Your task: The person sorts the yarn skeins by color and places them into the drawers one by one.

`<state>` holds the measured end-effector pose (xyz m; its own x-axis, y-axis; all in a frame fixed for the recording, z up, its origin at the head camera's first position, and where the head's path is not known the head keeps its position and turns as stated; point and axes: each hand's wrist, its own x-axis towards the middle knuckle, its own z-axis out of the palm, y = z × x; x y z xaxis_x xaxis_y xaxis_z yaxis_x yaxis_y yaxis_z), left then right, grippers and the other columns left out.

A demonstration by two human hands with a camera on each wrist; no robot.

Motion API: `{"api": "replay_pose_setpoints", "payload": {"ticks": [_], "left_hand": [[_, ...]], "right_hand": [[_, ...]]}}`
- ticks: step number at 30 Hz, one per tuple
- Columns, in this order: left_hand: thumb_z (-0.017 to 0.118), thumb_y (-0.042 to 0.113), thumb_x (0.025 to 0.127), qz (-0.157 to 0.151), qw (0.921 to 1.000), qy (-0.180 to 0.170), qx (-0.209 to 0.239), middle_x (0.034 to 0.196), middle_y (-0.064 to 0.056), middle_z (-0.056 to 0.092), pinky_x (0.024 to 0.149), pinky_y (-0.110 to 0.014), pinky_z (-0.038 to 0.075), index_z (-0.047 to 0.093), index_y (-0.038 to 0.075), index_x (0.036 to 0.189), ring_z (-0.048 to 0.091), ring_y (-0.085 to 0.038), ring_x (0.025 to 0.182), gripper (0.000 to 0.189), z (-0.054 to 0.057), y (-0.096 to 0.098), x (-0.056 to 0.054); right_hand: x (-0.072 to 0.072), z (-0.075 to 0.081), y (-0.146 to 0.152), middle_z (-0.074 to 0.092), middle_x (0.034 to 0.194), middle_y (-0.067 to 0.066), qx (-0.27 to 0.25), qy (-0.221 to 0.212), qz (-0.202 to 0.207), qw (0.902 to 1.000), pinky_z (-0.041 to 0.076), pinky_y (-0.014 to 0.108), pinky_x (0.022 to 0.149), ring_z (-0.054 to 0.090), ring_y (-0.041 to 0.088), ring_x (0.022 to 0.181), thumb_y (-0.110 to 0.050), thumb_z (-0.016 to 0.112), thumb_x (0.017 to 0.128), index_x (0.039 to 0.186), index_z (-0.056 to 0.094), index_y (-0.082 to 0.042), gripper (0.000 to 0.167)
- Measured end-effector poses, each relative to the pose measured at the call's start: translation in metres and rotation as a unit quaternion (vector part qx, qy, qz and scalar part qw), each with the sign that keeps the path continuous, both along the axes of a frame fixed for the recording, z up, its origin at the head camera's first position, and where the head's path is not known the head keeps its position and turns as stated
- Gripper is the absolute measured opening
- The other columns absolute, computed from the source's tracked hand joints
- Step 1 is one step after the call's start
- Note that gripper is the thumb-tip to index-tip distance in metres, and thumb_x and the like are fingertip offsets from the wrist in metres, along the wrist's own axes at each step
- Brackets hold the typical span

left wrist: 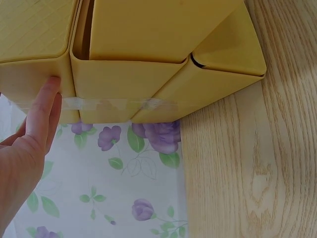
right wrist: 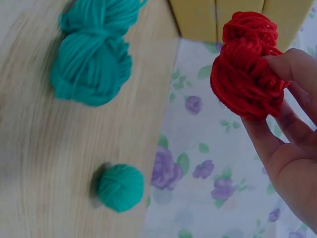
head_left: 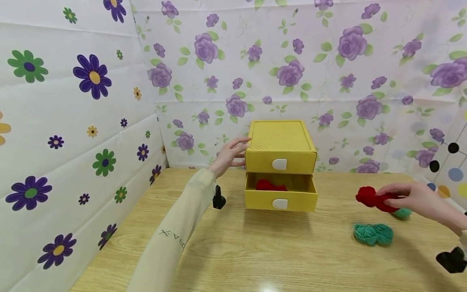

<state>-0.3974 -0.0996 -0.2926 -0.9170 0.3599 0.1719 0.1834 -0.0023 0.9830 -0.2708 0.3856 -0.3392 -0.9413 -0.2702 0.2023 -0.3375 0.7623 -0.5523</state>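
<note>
A yellow drawer box (head_left: 281,138) stands on the table against the back wall. Its lower drawer (head_left: 251,199) is pulled out, with a red yarn bundle (head_left: 268,185) lying inside. Against the box's upper left side my left hand (head_left: 230,156) rests its extended fingers; the left wrist view shows a fingertip touching the yellow side. My right hand (head_left: 414,198) pinches another red skein of yarn (right wrist: 250,74) between thumb and fingers, above the table to the right of the box. Below that hand lies a teal skein (head_left: 373,234), tied at the middle.
A second teal yarn ball (right wrist: 120,188) sits on the wooden table (head_left: 226,251) farther right, partly hidden behind the right hand in the head view. Flowered sheets (head_left: 204,89) cover the walls at the back and left. The upper drawer (head_left: 260,163) is closed.
</note>
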Motion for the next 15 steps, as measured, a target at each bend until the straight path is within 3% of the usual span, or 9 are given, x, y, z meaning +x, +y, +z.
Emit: {"api": "replay_pose_setpoints", "payload": {"ticks": [7,12,15], "left_hand": [[0.052,0.027,0.094,-0.011,0.9999,-0.007,-0.006,0.130,-0.004,0.043,0.079,-0.042,0.047,0.049,0.018,0.131,0.052,-0.030,0.101,0.039,0.006,-0.001,0.007],[0.049,0.023,0.095,-0.025,0.9996,-0.008,-0.012,0.134,-0.008,0.039,0.083,-0.046,0.044,0.042,0.012,0.136,0.051,-0.032,0.103,0.043,0.016,-0.001,0.018],[0.049,0.023,0.095,-0.027,0.9995,-0.008,-0.013,0.135,-0.008,0.038,0.085,-0.048,0.042,0.041,0.011,0.137,0.050,-0.032,0.104,0.044,0.017,0.000,0.019]], "right_hand": [[-0.002,0.013,-0.023,0.062,0.100,0.007,-0.037,0.021,0.049,0.9979,0.051,0.030,0.060,0.060,0.009,0.081,-0.013,0.068,0.082,0.103,0.068,-0.010,0.021],[-0.003,0.025,-0.041,0.060,0.108,0.007,0.006,-0.005,0.023,0.9997,0.049,0.029,0.065,0.059,0.014,0.088,-0.035,0.066,0.083,0.104,0.068,-0.022,0.025],[-0.005,0.031,-0.052,0.058,0.111,0.005,0.019,-0.018,0.017,0.9995,0.049,0.030,0.068,0.058,0.018,0.091,-0.042,0.064,0.083,0.105,0.067,-0.026,0.027]]}}
